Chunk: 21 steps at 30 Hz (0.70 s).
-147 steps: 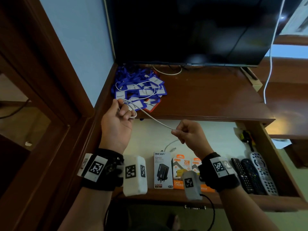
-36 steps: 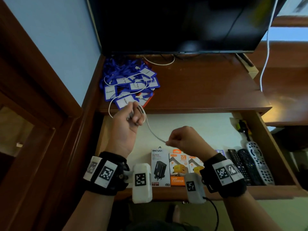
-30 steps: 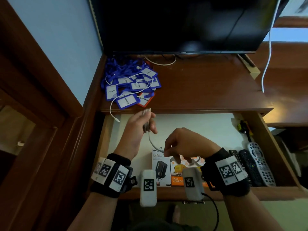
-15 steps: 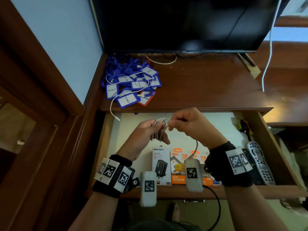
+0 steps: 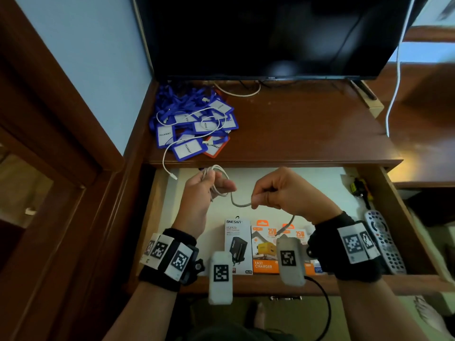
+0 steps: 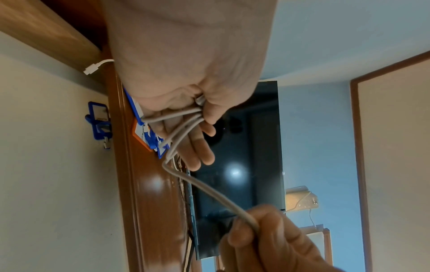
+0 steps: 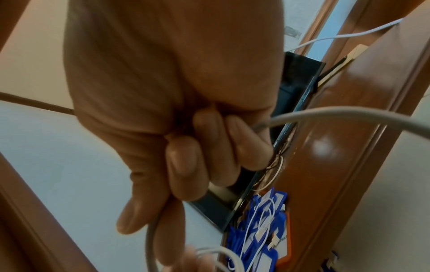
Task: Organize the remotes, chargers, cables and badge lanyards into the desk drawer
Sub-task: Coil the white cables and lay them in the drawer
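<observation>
Above the open drawer point(image 5: 403, 232), the left hand point(image 5: 202, 193) clamps several loops of the grey cable point(image 5: 237, 203) under its thumb, fingers nearly straight. The free run sags rightward, crossing the short gap to the right hand point(image 5: 283, 195), which pinches it in a curled fist. The tail hangs below that fist, so the right hand is nearer the slack to feed.

We see a brown wooden desk point(image 5: 307, 134) bearing a heap of blue badge lanyards point(image 5: 194, 126) with a white cable point(image 5: 170, 148) looped over them, beside a dark television point(image 5: 270, 38) at the back.
</observation>
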### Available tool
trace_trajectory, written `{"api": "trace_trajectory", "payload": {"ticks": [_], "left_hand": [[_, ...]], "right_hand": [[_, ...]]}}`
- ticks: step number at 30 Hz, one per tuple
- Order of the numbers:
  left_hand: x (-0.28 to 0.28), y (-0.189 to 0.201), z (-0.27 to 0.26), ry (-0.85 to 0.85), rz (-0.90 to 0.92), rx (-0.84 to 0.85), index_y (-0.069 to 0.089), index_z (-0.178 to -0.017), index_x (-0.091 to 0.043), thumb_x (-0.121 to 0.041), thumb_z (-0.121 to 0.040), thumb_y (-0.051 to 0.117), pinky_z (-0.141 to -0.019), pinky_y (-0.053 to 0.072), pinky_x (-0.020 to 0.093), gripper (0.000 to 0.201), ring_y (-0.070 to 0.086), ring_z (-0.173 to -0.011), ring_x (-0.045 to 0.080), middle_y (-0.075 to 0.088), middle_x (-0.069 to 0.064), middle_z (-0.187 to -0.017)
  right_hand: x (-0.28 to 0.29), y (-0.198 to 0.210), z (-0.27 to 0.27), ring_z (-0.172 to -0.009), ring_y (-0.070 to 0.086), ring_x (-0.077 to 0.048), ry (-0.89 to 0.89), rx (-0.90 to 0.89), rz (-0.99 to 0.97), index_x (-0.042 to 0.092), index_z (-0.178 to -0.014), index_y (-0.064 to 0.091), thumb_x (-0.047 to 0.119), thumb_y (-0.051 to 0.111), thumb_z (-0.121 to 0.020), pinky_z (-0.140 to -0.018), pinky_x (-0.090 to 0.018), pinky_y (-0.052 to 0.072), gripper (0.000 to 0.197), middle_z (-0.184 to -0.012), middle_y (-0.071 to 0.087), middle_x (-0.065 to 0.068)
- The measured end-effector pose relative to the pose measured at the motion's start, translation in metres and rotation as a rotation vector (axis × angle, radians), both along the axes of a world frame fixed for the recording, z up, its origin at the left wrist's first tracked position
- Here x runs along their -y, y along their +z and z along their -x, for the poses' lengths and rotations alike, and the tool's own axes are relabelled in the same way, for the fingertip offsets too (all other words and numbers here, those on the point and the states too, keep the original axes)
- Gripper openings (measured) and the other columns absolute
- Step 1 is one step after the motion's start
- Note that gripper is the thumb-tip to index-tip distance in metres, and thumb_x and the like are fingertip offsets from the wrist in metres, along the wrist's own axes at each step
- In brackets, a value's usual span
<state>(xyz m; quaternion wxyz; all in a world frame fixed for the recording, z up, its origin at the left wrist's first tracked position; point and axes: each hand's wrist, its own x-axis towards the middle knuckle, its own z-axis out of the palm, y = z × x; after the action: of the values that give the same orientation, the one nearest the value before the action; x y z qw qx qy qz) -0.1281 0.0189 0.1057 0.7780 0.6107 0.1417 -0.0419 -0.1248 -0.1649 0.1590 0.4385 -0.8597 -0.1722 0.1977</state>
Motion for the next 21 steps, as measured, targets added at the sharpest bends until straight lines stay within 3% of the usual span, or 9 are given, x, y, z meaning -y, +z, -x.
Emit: {"api": "trace_trajectory", "payload": {"ticks": [3,6,12,14,17,21], "left_hand": [[-0.007,-0.007,-0.001,0.055,-0.041,-0.026,0.056,-0.087,-0.011,-0.019,-0.104,0.035,-0.099,0.045,0.052,0.028,0.065,-0.066,0.022,0.065,0.001,-0.058],[-0.013,-0.011,-0.003,0.073,-0.042,-0.025,0.058,-0.089,-0.008,-0.019,-0.103,0.037,-0.102,0.042,0.056,0.027,0.064,-0.059,0.017,0.062,-0.001,-0.055],[-0.002,-0.002,0.005,-0.111,-0.147,0.003,0.061,-0.091,-0.010,-0.020,-0.102,0.038,-0.092,0.047,0.042,0.027,0.068,-0.079,0.023,0.072,0.009,-0.074],[-0.001,-0.001,0.007,-0.203,-0.136,0.009,0.061,-0.092,-0.008,-0.019,-0.102,0.040,-0.088,0.047,0.043,0.026,0.068,-0.079,0.026,0.071,0.011,-0.075],[0.000,-0.001,0.011,-0.305,-0.079,0.019,0.062,-0.094,-0.007,-0.019,-0.102,0.040,-0.094,0.044,0.053,0.027,0.067,-0.078,0.030,0.069,0.011,-0.071],[0.003,0.008,0.017,-0.409,-0.038,0.043,0.064,-0.092,-0.008,-0.021,-0.102,0.038,-0.086,0.043,0.045,0.030,0.065,-0.072,0.028,0.065,0.011,-0.067]], "right_hand": [[0.006,-0.004,-0.003,-0.044,0.043,-0.002,-0.035,0.013,0.065,0.008,-0.071,0.072,0.009,0.068,-0.085,-0.048,-0.011,0.030,0.014,-0.043,0.051,0.016],[0.011,-0.008,-0.003,-0.044,0.041,-0.003,-0.076,-0.001,0.041,0.006,-0.072,0.073,0.009,0.069,-0.084,-0.048,-0.012,0.032,0.013,-0.043,0.051,0.013],[-0.001,-0.011,0.000,-0.048,0.038,-0.009,-0.031,-0.010,-0.121,0.006,-0.071,0.072,0.004,0.067,-0.085,-0.050,-0.019,0.033,0.014,-0.049,0.049,0.005],[-0.005,-0.013,-0.001,-0.046,0.036,-0.007,-0.072,0.051,-0.191,0.006,-0.072,0.071,0.005,0.066,-0.086,-0.048,-0.019,0.031,0.015,-0.049,0.047,0.007],[-0.008,-0.014,-0.004,-0.045,0.033,-0.004,-0.171,0.120,-0.285,0.002,-0.074,0.069,0.009,0.064,-0.088,-0.046,-0.016,0.029,0.016,-0.044,0.044,0.011],[-0.008,-0.017,-0.007,-0.045,0.032,-0.005,-0.280,0.159,-0.356,0.004,-0.074,0.070,0.009,0.063,-0.089,-0.044,-0.016,0.028,0.017,-0.046,0.042,0.011]]}}
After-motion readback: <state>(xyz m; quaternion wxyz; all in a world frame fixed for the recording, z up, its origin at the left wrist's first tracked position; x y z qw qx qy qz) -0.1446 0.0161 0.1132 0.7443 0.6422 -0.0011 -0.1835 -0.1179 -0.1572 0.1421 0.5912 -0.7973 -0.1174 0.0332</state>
